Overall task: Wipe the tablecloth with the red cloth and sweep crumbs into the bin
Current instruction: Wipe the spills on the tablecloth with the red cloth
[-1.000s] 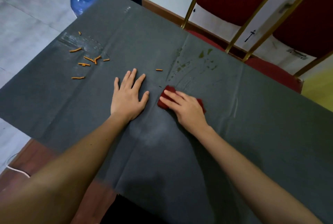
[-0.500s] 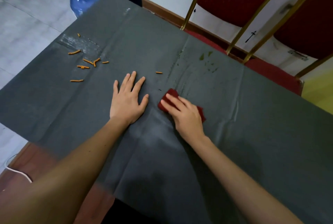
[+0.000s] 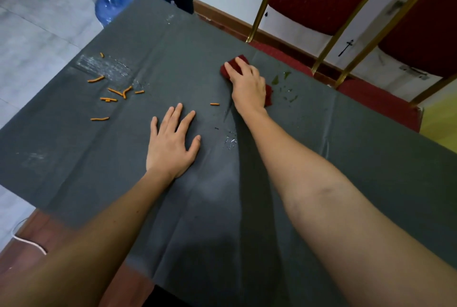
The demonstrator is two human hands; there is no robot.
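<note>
— Two hands are working on the bench. What are they doing?

— The right hand (image 3: 247, 84) is pressing flat on the red cloth (image 3: 228, 68), with its fingers spread over it and curling a little at the edge. The left hand (image 3: 170, 144) is lying open and flat on the tablecloth (image 3: 321, 183), holding nothing. I think it is keeping the tablecloth from sliding.

— Where is the cloth sitting?

— It is lying near the far edge of the bench, under the right hand, just beside some green spots (image 3: 282, 81).

— How is the cloth going to feel?

— I am guessing soft, light and floppy. It is bunching under the palm, so pressing down with a flat hand looks better than pinching a corner.

— And the tablecloth?

— It is looking thin and easy to wrinkle. A fold is running along by the right wrist. Pushing hard could be dragging it along.

— What about the crumbs?

— Orange crumbs (image 3: 116, 94) are lying well off to the left, and one crumb (image 3: 214, 104) is sitting between the two hands. They are looking small, dry and light, so a gentle sweep should be moving them. A little wet patch (image 3: 230, 141) is shining near the right arm. I am not seeing any bin.
</note>
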